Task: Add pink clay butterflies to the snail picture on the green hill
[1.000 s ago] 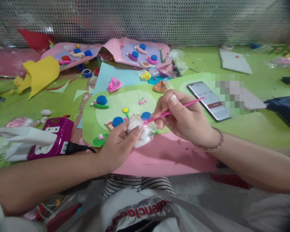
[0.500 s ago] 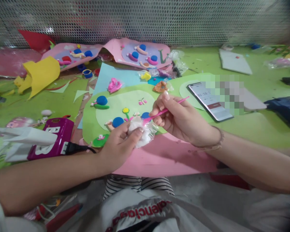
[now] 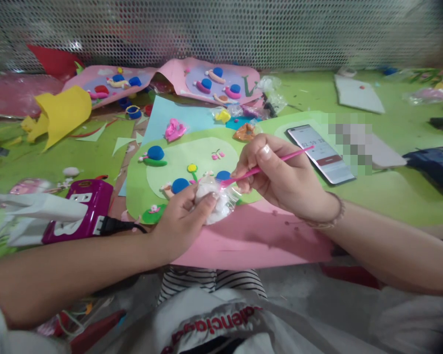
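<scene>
My left hand (image 3: 182,221) is closed on a lump of white modelling clay (image 3: 219,209) in clear plastic wrap, thumb on top. Between the fingers of my right hand (image 3: 276,177) is a thin pink modelling tool (image 3: 293,154), its lower end touching the white clay. Beneath both hands lies a green paper sheet (image 3: 135,184) with a paler oval. On it sit clay snails with blue shells, such as the snail (image 3: 155,155) at the left, a yellow flower (image 3: 192,169) and a pink butterfly (image 3: 218,155). The hands hide part of the sheet.
A phone (image 3: 321,153) lies right of my hand, with a dark glue gun (image 3: 433,164) beyond. At the left stands a purple power strip (image 3: 104,196) with plugs. Wrapped pink clay (image 3: 174,129) and brown clay (image 3: 244,132) lie behind. Pink paper (image 3: 251,241) lies at the front edge.
My right hand has shifted slightly to the right, and the pink tool now slopes lower, with its tip still at the clay. My left hand has hardly moved.
</scene>
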Motion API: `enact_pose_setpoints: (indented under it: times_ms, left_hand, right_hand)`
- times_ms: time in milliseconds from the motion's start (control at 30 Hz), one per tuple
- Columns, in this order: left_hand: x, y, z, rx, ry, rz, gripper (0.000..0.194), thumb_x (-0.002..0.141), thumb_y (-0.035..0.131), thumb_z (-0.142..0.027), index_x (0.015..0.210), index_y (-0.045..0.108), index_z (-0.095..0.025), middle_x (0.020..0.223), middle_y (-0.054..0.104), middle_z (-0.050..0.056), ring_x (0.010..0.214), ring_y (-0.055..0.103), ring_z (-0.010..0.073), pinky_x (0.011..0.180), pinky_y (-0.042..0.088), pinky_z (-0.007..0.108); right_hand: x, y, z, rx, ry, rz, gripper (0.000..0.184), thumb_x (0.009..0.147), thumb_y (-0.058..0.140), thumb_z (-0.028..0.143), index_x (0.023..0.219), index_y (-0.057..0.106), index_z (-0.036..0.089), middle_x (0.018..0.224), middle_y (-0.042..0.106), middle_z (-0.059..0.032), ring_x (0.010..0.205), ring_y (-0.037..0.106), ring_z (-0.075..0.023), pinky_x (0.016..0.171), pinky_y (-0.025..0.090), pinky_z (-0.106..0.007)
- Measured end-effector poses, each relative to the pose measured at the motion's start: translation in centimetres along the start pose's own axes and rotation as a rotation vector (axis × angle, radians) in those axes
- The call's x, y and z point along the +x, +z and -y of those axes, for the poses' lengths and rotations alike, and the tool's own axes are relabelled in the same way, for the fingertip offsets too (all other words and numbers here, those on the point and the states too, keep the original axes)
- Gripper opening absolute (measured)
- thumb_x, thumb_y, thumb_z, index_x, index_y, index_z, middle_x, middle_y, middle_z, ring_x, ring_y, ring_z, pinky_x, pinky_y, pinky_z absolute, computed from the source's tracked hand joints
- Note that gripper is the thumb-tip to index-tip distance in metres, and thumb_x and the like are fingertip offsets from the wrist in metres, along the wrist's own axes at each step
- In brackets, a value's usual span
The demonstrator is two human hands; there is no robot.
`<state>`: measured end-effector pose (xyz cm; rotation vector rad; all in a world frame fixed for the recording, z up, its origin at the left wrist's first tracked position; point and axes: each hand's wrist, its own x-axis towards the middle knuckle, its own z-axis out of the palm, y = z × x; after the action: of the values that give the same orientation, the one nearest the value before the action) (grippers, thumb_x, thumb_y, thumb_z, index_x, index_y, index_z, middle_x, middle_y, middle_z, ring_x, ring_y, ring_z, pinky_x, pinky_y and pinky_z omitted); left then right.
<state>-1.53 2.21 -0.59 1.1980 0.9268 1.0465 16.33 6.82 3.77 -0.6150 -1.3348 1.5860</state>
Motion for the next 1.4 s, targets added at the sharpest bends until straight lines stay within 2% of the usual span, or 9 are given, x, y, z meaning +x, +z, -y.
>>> enact_pose_setpoints:
  times_ms: [200, 433, 600, 800, 1033, 1300, 1400]
  left_hand:
    - [0.04, 0.17, -0.31, 0.002, 0.001, 0.003, 0.017, 0.086, 0.059, -0.035, 0.086, 0.064, -0.02, 0.071, 0.063, -0.002, 0.06, 0.053, 0.0077, 0.056, 0.045, 0.014]
    - [-0.16, 0.04, -0.39, 0.059, -0.002, -0.019, 0.02, 0.087, 0.058, -0.037, 0.081, 0.062, -0.018, 0.065, 0.057, -0.004, 0.056, 0.049, 0.007, 0.053, 0.042, 0.014]
    - [-0.15, 0.0, -0.19, 0.124, -0.021, -0.04, 0.024, 0.086, 0.057, -0.041, 0.083, 0.064, -0.018, 0.065, 0.057, -0.002, 0.055, 0.049, 0.009, 0.051, 0.042, 0.017]
    - [-0.1, -0.08, -0.1, 0.101, -0.004, -0.039, 0.022, 0.087, 0.057, -0.039, 0.081, 0.062, -0.018, 0.068, 0.058, -0.003, 0.059, 0.051, 0.0082, 0.056, 0.044, 0.016]
    - [0.0, -0.18, -0.2, 0.094, 0.008, -0.028, 0.021, 0.088, 0.057, -0.037, 0.082, 0.064, -0.018, 0.069, 0.06, -0.002, 0.06, 0.053, 0.0083, 0.057, 0.045, 0.017]
    - [-0.02, -0.09, -0.22, 0.091, -0.012, -0.036, 0.023, 0.087, 0.057, -0.041, 0.084, 0.065, -0.019, 0.072, 0.064, -0.001, 0.062, 0.056, 0.0099, 0.059, 0.047, 0.018]
    - [-0.01, -0.04, -0.2, 0.087, -0.018, -0.039, 0.025, 0.086, 0.057, -0.042, 0.088, 0.066, -0.019, 0.076, 0.066, 0.001, 0.064, 0.058, 0.0108, 0.061, 0.049, 0.019]
  right_hand:
    - [-0.02, -0.17, -0.23, -0.051, -0.021, 0.069, 0.03, 0.083, 0.06, 0.042, 0.072, 0.051, 0.016, 0.068, 0.065, 0.0022, 0.053, 0.062, -0.0048, 0.05, 0.053, -0.014]
    - [0.11, 0.29, 0.02, 0.053, 0.142, -0.054, 0.031, 0.08, 0.064, 0.043, 0.071, 0.051, 0.016, 0.064, 0.063, 0.0029, 0.049, 0.059, -0.0034, 0.048, 0.051, -0.012]
    - [0.22, 0.46, 0.02, 0.068, 0.219, -0.085, 0.032, 0.081, 0.062, 0.044, 0.07, 0.05, 0.016, 0.064, 0.064, 0.0022, 0.048, 0.058, -0.0033, 0.047, 0.05, -0.013]
    - [0.16, 0.46, 0.09, 0.055, 0.173, -0.095, 0.031, 0.08, 0.064, 0.043, 0.07, 0.051, 0.016, 0.064, 0.064, 0.0024, 0.05, 0.059, -0.0035, 0.049, 0.051, -0.013]
    - [0.32, 0.35, 0.15, 0.022, 0.208, -0.172, 0.032, 0.084, 0.059, 0.044, 0.07, 0.05, 0.017, 0.064, 0.064, 0.0029, 0.048, 0.057, -0.0031, 0.047, 0.05, -0.013]
    - [0.62, 0.29, 0.32, 0.108, 0.204, -0.196, 0.032, 0.081, 0.063, 0.043, 0.067, 0.049, 0.018, 0.06, 0.061, 0.004, 0.047, 0.057, -0.0024, 0.047, 0.05, -0.011]
    - [0.58, 0.17, 0.29, 0.05, 0.175, -0.196, 0.032, 0.082, 0.061, 0.045, 0.067, 0.05, 0.018, 0.062, 0.062, 0.0034, 0.048, 0.058, -0.0033, 0.047, 0.051, -0.012]
